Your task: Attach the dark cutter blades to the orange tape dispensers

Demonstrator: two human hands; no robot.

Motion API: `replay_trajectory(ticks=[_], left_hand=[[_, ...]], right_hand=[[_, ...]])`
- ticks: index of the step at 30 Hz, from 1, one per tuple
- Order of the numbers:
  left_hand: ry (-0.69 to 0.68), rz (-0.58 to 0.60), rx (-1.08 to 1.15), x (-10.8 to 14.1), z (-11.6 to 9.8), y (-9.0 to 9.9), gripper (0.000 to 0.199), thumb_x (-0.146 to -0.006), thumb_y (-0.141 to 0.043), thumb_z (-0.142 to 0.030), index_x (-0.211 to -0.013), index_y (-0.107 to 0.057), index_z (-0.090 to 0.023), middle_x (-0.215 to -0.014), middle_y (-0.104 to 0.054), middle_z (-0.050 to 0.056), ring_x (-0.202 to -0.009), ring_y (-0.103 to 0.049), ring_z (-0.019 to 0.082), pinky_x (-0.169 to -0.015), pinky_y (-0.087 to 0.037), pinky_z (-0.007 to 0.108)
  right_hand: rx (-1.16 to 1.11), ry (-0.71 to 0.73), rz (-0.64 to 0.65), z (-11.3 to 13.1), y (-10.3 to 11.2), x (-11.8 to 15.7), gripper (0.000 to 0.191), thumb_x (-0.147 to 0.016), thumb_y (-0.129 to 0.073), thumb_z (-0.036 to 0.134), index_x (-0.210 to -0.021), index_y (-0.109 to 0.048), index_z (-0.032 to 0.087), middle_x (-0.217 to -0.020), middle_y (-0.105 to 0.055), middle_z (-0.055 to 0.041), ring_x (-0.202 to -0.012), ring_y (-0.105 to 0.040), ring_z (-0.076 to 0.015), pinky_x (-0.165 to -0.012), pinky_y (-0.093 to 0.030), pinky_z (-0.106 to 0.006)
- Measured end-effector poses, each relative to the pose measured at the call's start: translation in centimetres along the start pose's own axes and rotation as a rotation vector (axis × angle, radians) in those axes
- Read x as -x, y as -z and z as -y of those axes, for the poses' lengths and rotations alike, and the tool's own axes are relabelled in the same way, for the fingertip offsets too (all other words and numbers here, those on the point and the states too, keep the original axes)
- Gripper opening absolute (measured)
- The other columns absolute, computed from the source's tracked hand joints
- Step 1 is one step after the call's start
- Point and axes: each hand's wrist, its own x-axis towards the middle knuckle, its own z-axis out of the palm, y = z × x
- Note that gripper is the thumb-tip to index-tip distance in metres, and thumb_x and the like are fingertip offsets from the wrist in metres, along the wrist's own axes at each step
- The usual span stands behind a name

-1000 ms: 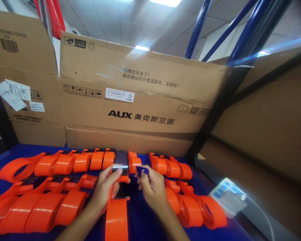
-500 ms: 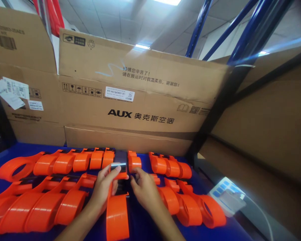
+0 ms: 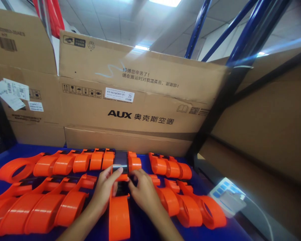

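Observation:
An orange plastic tape dispenser (image 3: 119, 217) with a toothed metal blade stands upright before me, its round hub low and its head up. My left hand (image 3: 105, 185) grips the head from the left, thumb resting near the blade. At the head's right edge is my right hand (image 3: 142, 188), its fingers curled and thumb and forefinger close together. Whatever is between those fingertips is hidden. Just behind the head is a dark block (image 3: 121, 157). Similar orange dispensers lie on both sides, including one at the left (image 3: 71, 207) and one at the right (image 3: 189, 209).
Rows of dispensers cover the blue table surface (image 3: 137, 231). A large cardboard sheet (image 3: 140, 134) stands along the back, with a dark metal post (image 3: 208, 124) on the right. A white power strip (image 3: 227, 192) with a plugged-in cable lies at the right edge.
The dispenser's head has tilted back and dropped slightly, and its hub has shifted a little right. My right fingertips have moved left, against the head's edge.

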Motion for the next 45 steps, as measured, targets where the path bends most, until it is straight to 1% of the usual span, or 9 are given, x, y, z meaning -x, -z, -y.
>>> replay_trajectory(ticks=[6,10,15,20,24,28,32,37,45], left_hand=[[0.017,-0.005,-0.034,-0.1,0.1,-0.1,0.045,-0.078,-0.078,-0.062,-0.083,-0.068,-0.018,-0.043,-0.044,-0.009,-0.034,-0.031,0.006,-0.037,-0.023,0.019],[0.046,0.001,-0.007,-0.1,0.0,-0.3,0.051,-0.076,-0.075,-0.068,-0.081,-0.067,-0.018,-0.046,-0.042,-0.009,-0.034,-0.03,0.005,-0.036,-0.022,0.019],[0.048,-0.012,0.002,-0.2,-0.1,-0.3,0.053,-0.074,-0.075,-0.07,-0.078,-0.066,-0.019,-0.042,-0.041,-0.01,-0.033,-0.031,0.006,-0.035,-0.022,0.018],[0.016,-0.064,0.115,0.0,-1.1,-0.2,0.053,-0.074,-0.076,-0.07,-0.07,-0.057,-0.02,-0.039,-0.04,-0.009,-0.033,-0.029,0.005,-0.035,-0.023,0.018],[-0.028,-0.043,0.137,0.5,-1.5,-0.2,0.049,-0.08,-0.074,-0.065,-0.07,-0.054,-0.021,-0.038,-0.04,-0.009,-0.034,-0.027,0.005,-0.036,-0.022,0.019],[-0.063,0.016,0.097,0.7,-1.1,-0.3,0.043,-0.084,-0.073,-0.06,-0.077,-0.057,-0.021,-0.043,-0.042,-0.01,-0.035,-0.029,0.005,-0.038,-0.022,0.019],[-0.093,0.08,0.035,0.8,-0.4,-0.1,0.042,-0.085,-0.072,-0.061,-0.083,-0.06,-0.02,-0.047,-0.046,-0.009,-0.035,-0.029,0.005,-0.038,-0.021,0.019],[-0.091,0.108,-0.015,1.0,-0.2,0.1,0.04,-0.089,-0.067,-0.06,-0.086,-0.059,-0.021,-0.047,-0.047,-0.008,-0.035,-0.029,0.006,-0.039,-0.021,0.02],[-0.056,0.061,-0.044,0.7,-0.3,-0.1,0.04,-0.086,-0.07,-0.06,-0.084,-0.059,-0.021,-0.047,-0.041,-0.01,-0.035,-0.03,0.005,-0.037,-0.021,0.019]], right_hand=[[-0.258,0.096,-0.237,0.5,1.1,-0.1,0.026,-0.102,-0.05,0.026,-0.12,-0.067,0.02,-0.1,-0.073,-0.0089,-0.09,-0.069,-0.0234,-0.081,-0.057,-0.034],[-0.275,0.218,-0.179,1.1,1.6,0.2,0.037,-0.101,-0.056,0.029,-0.137,-0.062,0.025,-0.11,-0.07,-0.0092,-0.095,-0.069,-0.0232,-0.084,-0.058,-0.035],[-0.259,0.244,-0.091,1.3,1.4,0.2,0.03,-0.101,-0.056,0.028,-0.129,-0.067,0.026,-0.116,-0.068,-0.0095,-0.101,-0.068,-0.0231,-0.086,-0.057,-0.034],[-0.232,0.141,-0.241,1.0,1.3,0.0,0.025,-0.101,-0.056,0.03,-0.123,-0.067,0.023,-0.102,-0.07,-0.0078,-0.085,-0.067,-0.0214,-0.076,-0.056,-0.032],[-0.158,0.095,-0.313,0.6,1.1,0.0,0.022,-0.101,-0.056,0.028,-0.119,-0.066,0.022,-0.106,-0.071,-0.009,-0.091,-0.066,-0.0243,-0.081,-0.054,-0.035],[-0.035,0.17,-0.137,0.3,0.4,-0.1,0.019,-0.097,-0.06,0.021,-0.115,-0.066,0.023,-0.113,-0.073,-0.0087,-0.107,-0.063,-0.0275,-0.092,-0.05,-0.039],[0.148,0.171,0.062,0.2,-0.2,-0.2,0.016,-0.092,-0.064,0.014,-0.104,-0.068,0.023,-0.101,-0.074,-0.0072,-0.099,-0.062,-0.0279,-0.084,-0.047,-0.038],[0.169,0.162,0.124,0.1,-0.6,-0.3,0.013,-0.091,-0.062,0.012,-0.096,-0.07,0.022,-0.092,-0.073,-0.0065,-0.093,-0.061,-0.0259,-0.08,-0.045,-0.035],[-0.212,0.116,-0.141,0.1,0.4,-0.5,0.019,-0.1,-0.055,0.022,-0.105,-0.073,0.023,-0.104,-0.076,-0.0075,-0.098,-0.064,-0.0262,-0.089,-0.049,-0.039]])
